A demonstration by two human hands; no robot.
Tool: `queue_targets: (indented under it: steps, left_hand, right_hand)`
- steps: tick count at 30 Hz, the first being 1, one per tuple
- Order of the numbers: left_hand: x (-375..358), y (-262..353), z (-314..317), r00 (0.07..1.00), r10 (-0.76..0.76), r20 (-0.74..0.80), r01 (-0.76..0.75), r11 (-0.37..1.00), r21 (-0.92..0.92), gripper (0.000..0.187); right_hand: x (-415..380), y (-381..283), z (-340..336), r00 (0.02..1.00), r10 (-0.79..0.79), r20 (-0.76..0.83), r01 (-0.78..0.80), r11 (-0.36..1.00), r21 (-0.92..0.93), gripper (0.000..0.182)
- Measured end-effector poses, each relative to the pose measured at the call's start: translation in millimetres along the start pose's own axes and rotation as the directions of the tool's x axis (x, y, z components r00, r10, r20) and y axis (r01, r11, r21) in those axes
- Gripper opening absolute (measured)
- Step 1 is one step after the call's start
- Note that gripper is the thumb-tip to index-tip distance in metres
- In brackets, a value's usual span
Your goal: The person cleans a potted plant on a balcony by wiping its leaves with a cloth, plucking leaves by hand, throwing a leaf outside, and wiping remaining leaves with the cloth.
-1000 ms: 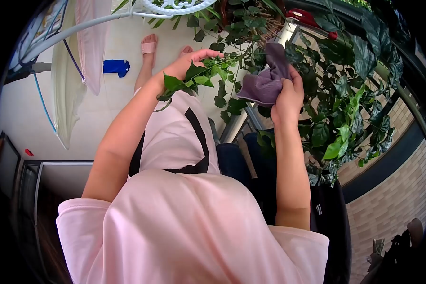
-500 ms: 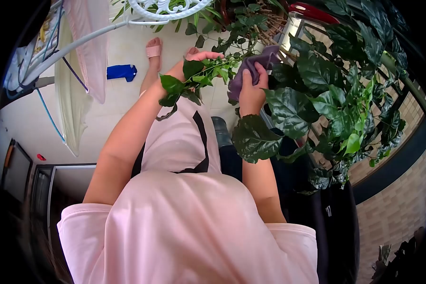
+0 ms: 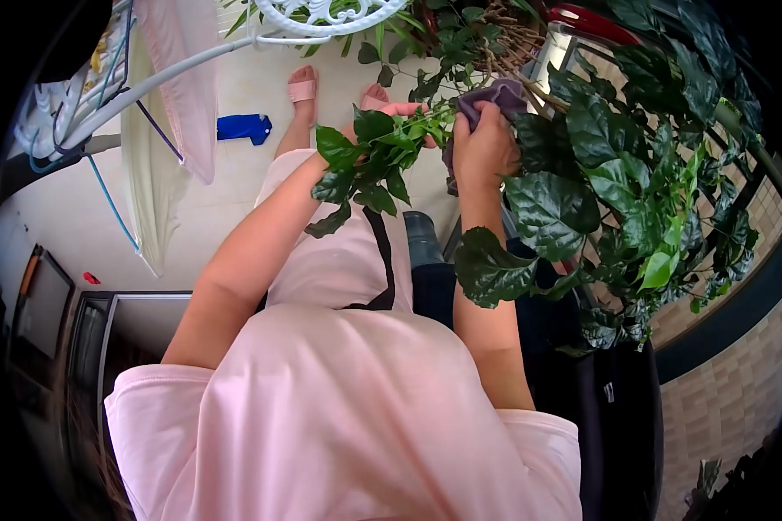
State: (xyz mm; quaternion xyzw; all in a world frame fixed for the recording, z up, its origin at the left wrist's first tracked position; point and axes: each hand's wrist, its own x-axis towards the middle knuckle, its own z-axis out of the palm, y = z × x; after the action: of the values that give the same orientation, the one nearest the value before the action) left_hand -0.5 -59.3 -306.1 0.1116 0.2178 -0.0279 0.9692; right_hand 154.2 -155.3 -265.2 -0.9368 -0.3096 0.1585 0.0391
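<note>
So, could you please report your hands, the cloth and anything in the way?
Left hand partly hidden by vine leaves. Right hand holding purple cloth. Broad leaf across view.

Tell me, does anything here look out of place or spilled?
Possibly: a blue item and a small red one lie loose on the pale floor, off to the left, as if dropped. I see no spill.

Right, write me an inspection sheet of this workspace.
Surface: pale tiled floor; no worktop seen.
Job's things: purple cloth at a bright-green leafy sprig.
Clutter: flat blue item on the floor.
Grippers: bare right hand grips the cloth; bare left hand partly hidden behind leaves, grip unclear.
Cables: nothing seen; only a thin light-blue cord, hanging.
Surroundings: white metal frame, dark-green broad-leaved plant.
</note>
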Motion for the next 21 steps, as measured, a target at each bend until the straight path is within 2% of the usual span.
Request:
queue_targets:
  steps: [2, 6, 9, 12, 14, 15, 18, 19, 21]
  left_hand:
    - [4.9, -6.1, -8.6, 0.999, -0.032, -0.013, 0.034, 0.987, 0.155, 0.057]
    - [4.8, -5.2, -5.3, 1.0, -0.01, -0.026, 0.014, 0.987, 0.158, 0.051]
    - [8.4, -5.2, -2.0, 0.999, 0.033, -0.025, -0.027, 0.978, 0.207, 0.051]
    - [14.2, -3.2, -2.6, 0.999, 0.029, 0.025, -0.032, 0.989, 0.142, 0.052]
    - [24.4, -10.6, -8.3, 0.996, 0.043, 0.078, -0.04, 0.998, -0.047, 0.052]
    - [23.3, -12.5, -6.9, 0.998, 0.049, 0.026, -0.045, 0.988, -0.146, 0.051]
    - [23.5, -17.7, -9.1, 0.996, 0.065, 0.06, -0.041, 0.94, -0.338, 0.05]
    - [23.8, -21.9, -6.7, 0.995, 0.104, -0.003, -0.1, 0.953, -0.286, 0.05]
    - [27.4, -25.5, -10.5, 0.992, 0.119, 0.037, -0.106, 0.961, -0.256, 0.051]
  right_hand:
    - [-1.0, 0.4, -0.9, 1.0, 0.003, 0.024, -0.002, 0.999, -0.035, 0.025]
    - [0.5, -1.7, 1.1, 0.999, 0.033, 0.022, -0.031, 0.997, -0.068, 0.023]
    - [-1.4, 4.7, 9.7, 0.998, 0.002, -0.065, -0.004, 1.0, -0.021, 0.02]
    - [-1.4, 3.3, 13.2, 0.998, 0.042, -0.045, -0.046, 0.996, -0.072, 0.018]
    - [2.2, -0.2, 11.1, 0.997, 0.06, -0.047, -0.065, 0.992, -0.109, 0.018]
    - [4.1, -1.5, 9.5, 0.996, 0.068, -0.05, -0.074, 0.989, -0.126, 0.019]
    - [6.1, 7.2, 7.5, 0.988, 0.084, -0.129, -0.068, 0.99, 0.121, 0.018]
    - [4.6, 13.9, 9.7, 0.983, 0.093, -0.159, -0.051, 0.968, 0.247, 0.023]
    - [-2.3, 43.7, 17.4, 0.968, 0.167, -0.186, -0.097, 0.936, 0.337, 0.028]
